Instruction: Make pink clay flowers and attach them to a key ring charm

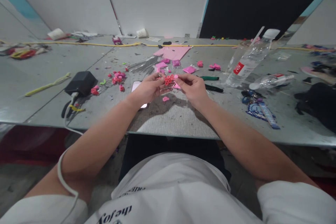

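In the middle of the table, my left hand (149, 88) is closed around a cluster of small red flowers (169, 79) with thin stems below it. My right hand (194, 89) pinches a small pink piece (176, 76) between thumb and fingertips, right beside the cluster. Under the hands lies a flat pink blob (166, 99) on the tabletop. A phone (136, 85) is partly covered by my left hand. Just beyond my fingers are pink packets (190, 69), and a pair of green-and-black-handled pliers (210, 78) lies partly behind my right hand.
Several red and pink flowers (118, 77) and a black adapter (81, 83) with a white cable lie left. Thin wires (144, 63) and a pink sheet (173, 52) are farther back. To the right are an upright bottle (248, 61), a lying bottle (273, 82) and a keychain (258, 110).
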Motion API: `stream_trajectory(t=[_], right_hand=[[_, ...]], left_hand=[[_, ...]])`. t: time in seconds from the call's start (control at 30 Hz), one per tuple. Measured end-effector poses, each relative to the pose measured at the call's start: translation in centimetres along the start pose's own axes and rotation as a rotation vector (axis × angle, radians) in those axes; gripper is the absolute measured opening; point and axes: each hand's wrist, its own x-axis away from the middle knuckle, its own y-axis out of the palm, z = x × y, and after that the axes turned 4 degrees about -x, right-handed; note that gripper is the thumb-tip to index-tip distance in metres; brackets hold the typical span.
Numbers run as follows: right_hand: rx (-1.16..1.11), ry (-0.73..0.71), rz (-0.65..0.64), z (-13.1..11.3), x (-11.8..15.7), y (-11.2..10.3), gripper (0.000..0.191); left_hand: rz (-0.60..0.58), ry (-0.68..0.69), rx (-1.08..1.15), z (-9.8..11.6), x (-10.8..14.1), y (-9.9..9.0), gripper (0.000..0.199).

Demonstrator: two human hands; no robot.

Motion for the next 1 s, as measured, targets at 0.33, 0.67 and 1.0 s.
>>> stream_trajectory(t=[0.33,0.67,1.0], right_hand=[[0.091,-0.041,-0.003,-0.4,0.1,-0.1,0.047],[0.189,-0.215,0.053,0.7,0.0,-0.4,0.024],[0.165,-0.262,0.072,1.3,-0.2,-0.3,0.027]], left_hand=[[-0.001,0.018,-0.015,-0.1,-0.1,-0.1,0.023],[-0.134,0.042,0.018,-0.5,-0.2,-1.0,0.028],[-0.117,0.047,-0.009,-0.3,-0.1,-0.7,0.03]])
